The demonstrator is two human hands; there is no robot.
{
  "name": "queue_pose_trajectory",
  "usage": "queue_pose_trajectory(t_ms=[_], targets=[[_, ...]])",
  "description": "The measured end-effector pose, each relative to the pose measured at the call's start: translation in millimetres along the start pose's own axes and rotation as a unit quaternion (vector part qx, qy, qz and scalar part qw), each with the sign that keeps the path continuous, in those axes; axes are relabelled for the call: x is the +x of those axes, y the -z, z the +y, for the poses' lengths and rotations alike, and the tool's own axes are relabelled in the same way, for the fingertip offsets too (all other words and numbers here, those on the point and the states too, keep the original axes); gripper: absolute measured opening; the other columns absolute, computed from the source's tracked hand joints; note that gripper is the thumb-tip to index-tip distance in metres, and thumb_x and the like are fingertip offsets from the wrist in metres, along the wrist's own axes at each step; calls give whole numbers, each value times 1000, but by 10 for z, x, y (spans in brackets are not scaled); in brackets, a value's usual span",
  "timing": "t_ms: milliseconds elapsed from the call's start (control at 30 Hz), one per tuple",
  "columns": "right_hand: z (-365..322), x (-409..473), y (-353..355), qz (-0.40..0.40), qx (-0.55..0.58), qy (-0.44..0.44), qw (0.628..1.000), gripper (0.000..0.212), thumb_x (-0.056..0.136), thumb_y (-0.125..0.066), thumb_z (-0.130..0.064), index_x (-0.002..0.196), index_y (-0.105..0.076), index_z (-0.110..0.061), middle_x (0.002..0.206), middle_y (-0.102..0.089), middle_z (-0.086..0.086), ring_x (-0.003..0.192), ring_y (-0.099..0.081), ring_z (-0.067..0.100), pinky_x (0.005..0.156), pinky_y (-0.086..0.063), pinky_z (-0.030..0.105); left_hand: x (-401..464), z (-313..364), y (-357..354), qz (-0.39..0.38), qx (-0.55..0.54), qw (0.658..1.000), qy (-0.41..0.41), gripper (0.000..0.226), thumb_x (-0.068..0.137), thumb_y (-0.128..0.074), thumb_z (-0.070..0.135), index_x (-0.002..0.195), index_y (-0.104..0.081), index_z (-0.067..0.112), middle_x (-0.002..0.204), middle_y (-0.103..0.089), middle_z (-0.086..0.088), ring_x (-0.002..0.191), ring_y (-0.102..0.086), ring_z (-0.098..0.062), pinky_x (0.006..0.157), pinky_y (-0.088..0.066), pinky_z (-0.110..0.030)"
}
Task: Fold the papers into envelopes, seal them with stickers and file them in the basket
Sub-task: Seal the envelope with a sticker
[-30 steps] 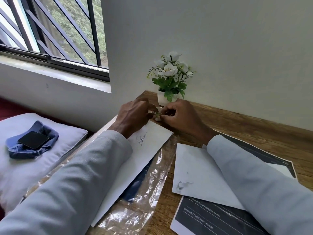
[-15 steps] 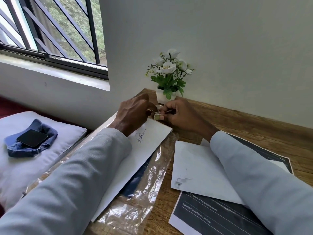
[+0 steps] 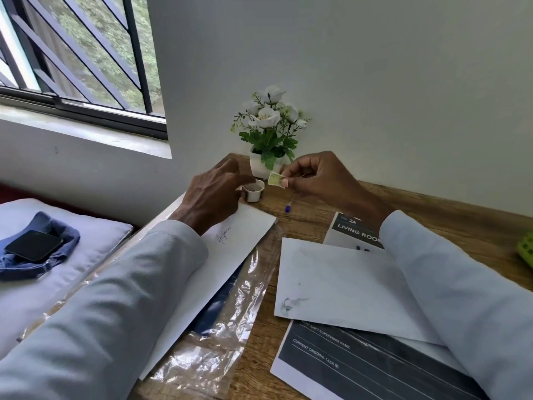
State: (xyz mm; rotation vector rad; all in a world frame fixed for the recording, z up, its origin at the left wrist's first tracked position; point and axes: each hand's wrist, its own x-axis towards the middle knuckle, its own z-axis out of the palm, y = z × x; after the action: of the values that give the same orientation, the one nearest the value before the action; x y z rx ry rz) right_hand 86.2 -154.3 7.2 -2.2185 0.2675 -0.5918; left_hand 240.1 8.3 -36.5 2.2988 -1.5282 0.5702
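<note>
The right hand [image 3: 320, 180] pinches a small pale green sticker [image 3: 276, 179] between thumb and fingertips, held above the wooden table [image 3: 432, 215] with its face turned toward the camera and its toothed edge lowest. Just left of and below the pinch sits a small white cup [image 3: 253, 191]; the left hand [image 3: 213, 194] grips its near side with curled fingers. Nearer than that hand lies a long white envelope [image 3: 219, 255], its long axis running from the cup toward the near left, bearing an unreadable pen scrawl, on a clear plastic sleeve [image 3: 230, 313]. Below the right wrist lies another white paper [image 3: 340, 284] over dark printed sheets [image 3: 354, 232] reading "2A LIVING ROOM", "SHIFT SUPERVISOR NAME" and "CURRENT ONGOING TASK ID". Behind the pinch stands a potted white flower [image 3: 268, 131]; a blue-tipped pen [image 3: 289, 204] lies below it.
</note>
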Motion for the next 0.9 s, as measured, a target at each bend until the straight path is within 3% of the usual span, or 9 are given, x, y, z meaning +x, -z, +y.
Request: queue_pose_trajectory(t_ms=[200, 300, 400, 500, 567, 733, 800, 900], targets=[[-125, -466, 501, 6, 27, -37, 999, 12, 80, -79, -6, 90, -74, -3, 77, -73, 15, 69, -68, 18, 79, -58, 38, 52, 177, 153, 23, -46, 998, -19, 23, 92, -60, 17, 112, -72, 16, 117, -66, -7, 100, -61, -24, 71, -44, -25], [-108, -793, 700, 18, 64, -72, 995, 14, 79, -78, -2, 92, -72, 2, 79, -68, 22, 68, -66, 19, 74, -59, 32, 97, 435, 254, -34, -90, 993, -68, 21, 93, -60, 22, 108, -74, 18, 107, -71, 0, 91, -61, -18, 72, -44, -21], [-61, -1126, 887, 36, 95, -113, 988, 13, 80, -75, 3, 92, -71, 2, 78, -70, 17, 65, -68, 16, 71, -60, 30, 119, 808, 329, -90, -159, 976, -118, 16, 90, -66, 23, 102, -75, 19, 99, -72, 8, 80, -59, -5, 65, -39, -9], [21, -1436, 1065, 83, 107, -153, 979, 12, 80, -75, 2, 90, -74, -4, 78, -74, 10, 69, -70, 17, 73, -62, 31, 148, 1188, 345, -130, -234, 952, -152, 12, 87, -70, 21, 98, -76, 21, 94, -71, 15, 74, -61, 8, 65, -46, -5], [97, -1600, 1158, 111, 119, -176, 971, 13, 81, -74, 2, 89, -74, -7, 78, -75, 8, 71, -71, 19, 73, -62, 33, 180, 1375, 296, -163, -262, 936, -168, 12, 87, -71, 21, 98, -76, 21, 97, -73, 13, 80, -64, 6, 70, -48, -8], [241, -1971, 1293, 147, 119, -234, 953, 18, 84, -72, -1, 101, -73, -5, 86, -74, 12, 73, -71, 17, 70, -61, 30, 231, 1851, 100, -219, -264, 924, -171, 26, 84, -73, 35, 102, -75, 16, 99, -73, 4, 88, -66, -12, 81, -55, -37], [270, -2055, 1300, 157, 123, -252, 947, 20, 83, -73, 0, 103, -72, -3, 89, -74, 16, 72, -71, 17, 65, -60, 28, 245, 2017, 6, -240, -261, 920, -165, 35, 83, -73, 40, 107, -72, 14, 103, -71, 2, 91, -64, -16, 81, -54, -34], [289, -2102, 1285, 161, 131, -270, 940, 20, 80, -75, 3, 99, -68, 0, 86, -72, 19, 67, -70, 19, 61, -61, 27, 283, 2181, -134, -254, -257, 922, -143, 41, 79, -74, 48, 110, -70, 21, 107, -68, 10, 91, -60, -6, 75, -46, -20]])
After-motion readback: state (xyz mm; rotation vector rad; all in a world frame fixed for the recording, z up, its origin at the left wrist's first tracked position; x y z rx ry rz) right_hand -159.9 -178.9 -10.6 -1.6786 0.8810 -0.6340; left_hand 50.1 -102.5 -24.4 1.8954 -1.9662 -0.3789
